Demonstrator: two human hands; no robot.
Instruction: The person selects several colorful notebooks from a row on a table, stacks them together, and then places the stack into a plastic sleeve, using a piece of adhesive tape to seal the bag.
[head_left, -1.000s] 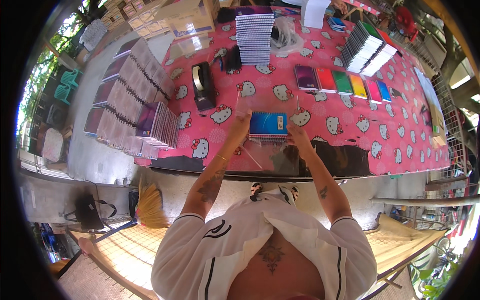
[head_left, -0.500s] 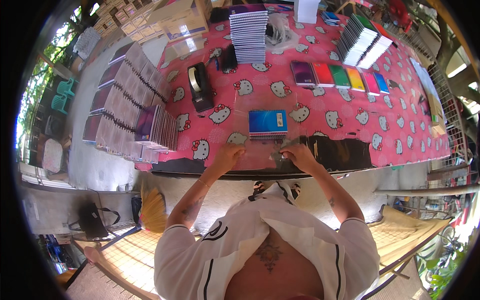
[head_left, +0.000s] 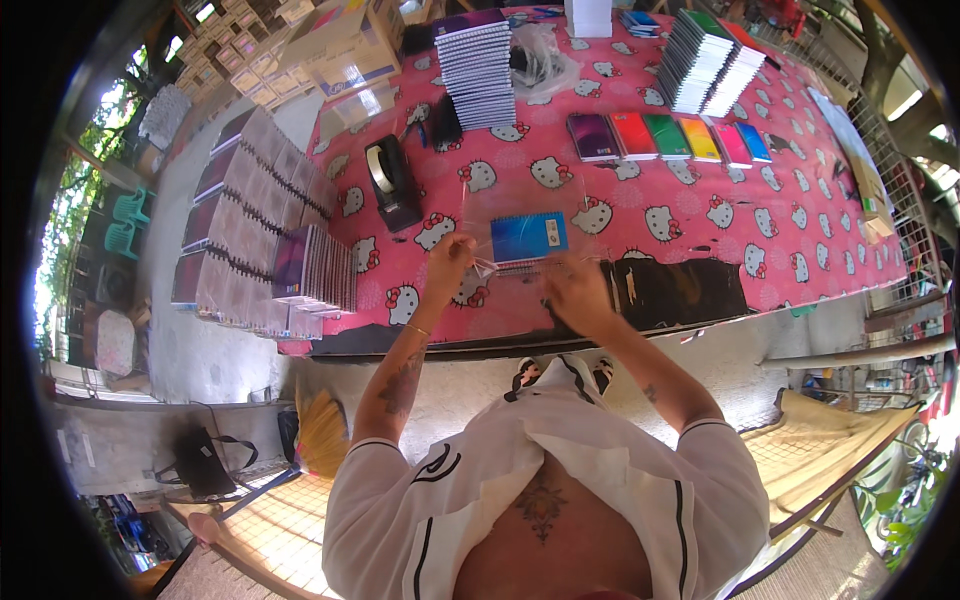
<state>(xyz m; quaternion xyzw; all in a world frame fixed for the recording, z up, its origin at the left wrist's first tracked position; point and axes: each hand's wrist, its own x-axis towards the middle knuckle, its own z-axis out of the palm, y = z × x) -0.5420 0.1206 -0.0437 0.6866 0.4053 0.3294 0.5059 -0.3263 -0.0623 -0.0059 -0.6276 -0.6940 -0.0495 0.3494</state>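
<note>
A blue spiral notebook lies on top of a small stack on a clear plastic sheet, whose edges spread flat on the table around it. To its left my left hand is closed in a pinch on a raised corner of the plastic. My right hand hovers at the notebook's lower right, its fingers curled and smeared by motion. Whether they grip the plastic does not show.
A black tape dispenser stands left of the notebook. Wrapped notebook stacks line the table's left side. Behind are a tall notebook stack, a row of coloured notebooks and further stacks. The pink tablecloth is torn near the front.
My left hand has lifted a corner of the plastic and moved up beside the notebook. My right hand has moved inward and up toward its lower edge.
</note>
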